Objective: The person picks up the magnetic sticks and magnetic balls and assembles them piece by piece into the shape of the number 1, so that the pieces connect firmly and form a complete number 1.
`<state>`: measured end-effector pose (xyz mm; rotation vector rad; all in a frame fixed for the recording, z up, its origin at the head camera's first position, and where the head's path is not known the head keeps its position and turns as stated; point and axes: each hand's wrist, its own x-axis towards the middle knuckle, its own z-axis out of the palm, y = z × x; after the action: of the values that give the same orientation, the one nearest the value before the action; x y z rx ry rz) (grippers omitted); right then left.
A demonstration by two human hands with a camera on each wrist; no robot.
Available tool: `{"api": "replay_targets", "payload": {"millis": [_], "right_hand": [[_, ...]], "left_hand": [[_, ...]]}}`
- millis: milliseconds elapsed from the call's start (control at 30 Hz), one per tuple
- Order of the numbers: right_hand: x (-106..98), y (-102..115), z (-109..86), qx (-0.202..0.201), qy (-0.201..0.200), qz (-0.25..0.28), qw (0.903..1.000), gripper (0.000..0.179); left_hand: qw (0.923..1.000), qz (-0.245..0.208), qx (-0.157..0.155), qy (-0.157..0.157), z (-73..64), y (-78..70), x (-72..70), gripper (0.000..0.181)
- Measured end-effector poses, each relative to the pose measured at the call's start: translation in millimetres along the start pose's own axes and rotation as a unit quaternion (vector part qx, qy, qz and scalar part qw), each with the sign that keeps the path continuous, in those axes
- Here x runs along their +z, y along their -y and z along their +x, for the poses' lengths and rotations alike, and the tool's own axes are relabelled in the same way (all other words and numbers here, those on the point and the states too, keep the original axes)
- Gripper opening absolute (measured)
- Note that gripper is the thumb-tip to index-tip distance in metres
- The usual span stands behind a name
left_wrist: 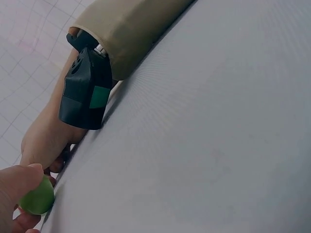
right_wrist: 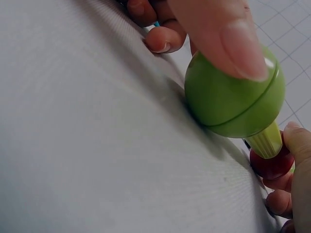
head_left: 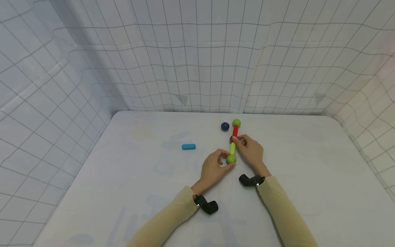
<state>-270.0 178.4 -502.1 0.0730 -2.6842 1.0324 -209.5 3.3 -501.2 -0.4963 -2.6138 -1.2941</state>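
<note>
A line of toy balls and rods lies on the white table. Its near end is a green ball point(head_left: 231, 159), which my left hand point(head_left: 213, 167) pinches between thumb and fingers. From that ball a yellow-green rod point(head_left: 232, 149) runs to a dark red ball point(right_wrist: 272, 164), held by the thumb and fingers of my right hand point(head_left: 251, 151). Beyond it, a red rod point(head_left: 235, 131) leads to another green ball point(head_left: 236, 122) at the far end. In the left wrist view, the thumb covers part of the near green ball point(left_wrist: 38, 198).
Just left of the far green ball sits a dark blue ball point(head_left: 225, 126). A light blue rod point(head_left: 188, 146) lies on the table point(head_left: 148, 192) to the left of my hands. White gridded curtains point(head_left: 197, 61) surround the table's back and sides.
</note>
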Motion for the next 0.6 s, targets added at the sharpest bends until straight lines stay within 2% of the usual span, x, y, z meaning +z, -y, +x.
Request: {"api": "replay_targets", "payload": {"millis": [167, 367, 500, 600], "right_hand": [[-0.7, -1.2, -0.7, -0.001, 0.001, 0.009, 1.0000, 0.048], [-0.2, -1.8, -0.8, 0.006, 0.007, 0.011, 0.9999, 0.050], [-0.2, -2.1, 0.2, 0.008, 0.006, 0.013, 0.9999, 0.052], [-0.4, -2.2, 1.1, 0.010, 0.007, 0.014, 0.9998, 0.053]], "left_hand": [[0.9999, -0.012, 0.002, 0.006, -1.1, 0.0, 0.2, 0.037], [0.9983, -0.044, -0.030, 0.024, -2.9, -1.3, -3.2, 0.038], [0.9952, -0.074, -0.055, 0.033, -3.0, -2.4, -11.4, 0.038], [0.9943, -0.081, -0.064, 0.027, -1.8, -1.3, -21.2, 0.033]]}}
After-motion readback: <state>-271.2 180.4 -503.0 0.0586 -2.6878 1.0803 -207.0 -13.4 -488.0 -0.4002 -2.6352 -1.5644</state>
